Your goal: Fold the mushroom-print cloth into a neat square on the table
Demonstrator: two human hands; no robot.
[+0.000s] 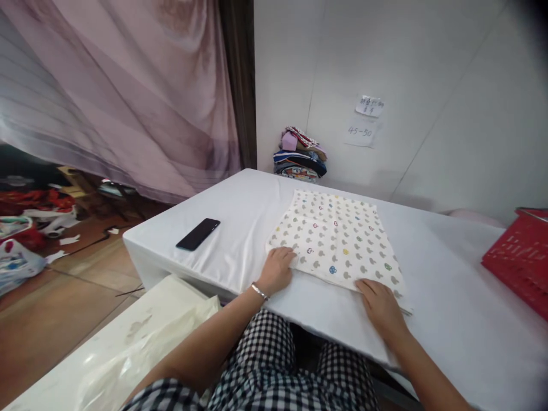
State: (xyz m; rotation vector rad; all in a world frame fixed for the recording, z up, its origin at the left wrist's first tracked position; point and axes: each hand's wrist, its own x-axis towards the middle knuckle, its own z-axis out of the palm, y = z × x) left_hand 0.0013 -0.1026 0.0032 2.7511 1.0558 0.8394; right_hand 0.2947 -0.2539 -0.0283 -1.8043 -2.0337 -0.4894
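A white cloth (338, 237) printed with grey, blue, red, green and yellow mushroom shapes lies flat on the white-covered table (244, 217). It looks folded into layers, whose edges show at the near right corner. At the near left corner of the cloth rests my left hand (277, 270), fingers laid over the edge and a silver bracelet on the wrist. My right hand (382, 305) lies on the near edge towards the right corner, its fingers stretched out on the fabric. Both thumbs are largely hidden from view.
A black phone (198, 234) lies on the table's left part. Folded fabrics (300, 157) are stacked by the wall at the back. On the right stands a red plastic basket (520, 257). Left of my legs is a pale surface with plastic wrapping (141, 354). A pink curtain (171, 85) hangs behind.
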